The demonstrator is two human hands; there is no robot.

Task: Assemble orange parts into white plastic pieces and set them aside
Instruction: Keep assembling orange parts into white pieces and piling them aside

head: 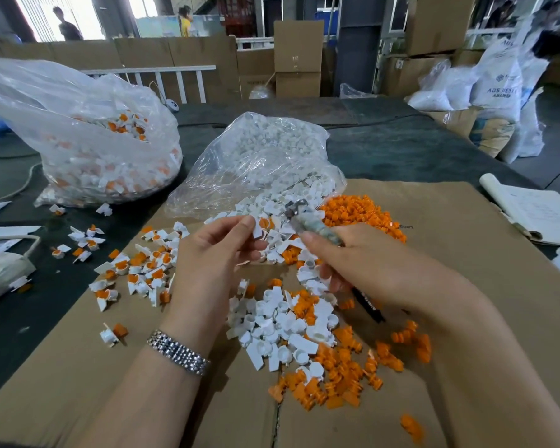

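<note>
My left hand (214,253) pinches a white plastic piece (258,228) with an orange part in it, above the cardboard. My right hand (362,263) grips a pen-like tool (314,226) with a metal tip pointing at that piece; its black end sticks out below the hand. Loose white pieces (282,331) and orange parts (340,376) lie mixed under my hands. A heap of orange parts (362,211) sits behind my right hand. Assembled white-and-orange pieces (136,270) are scattered to the left.
A clear bag of white pieces (265,156) lies open at the middle back. A bigger bag of assembled pieces (88,140) stands at the left. A notebook (537,211) lies at the right edge. Cardboard sheet (466,247) covers the dark table. Boxes and sacks stand beyond.
</note>
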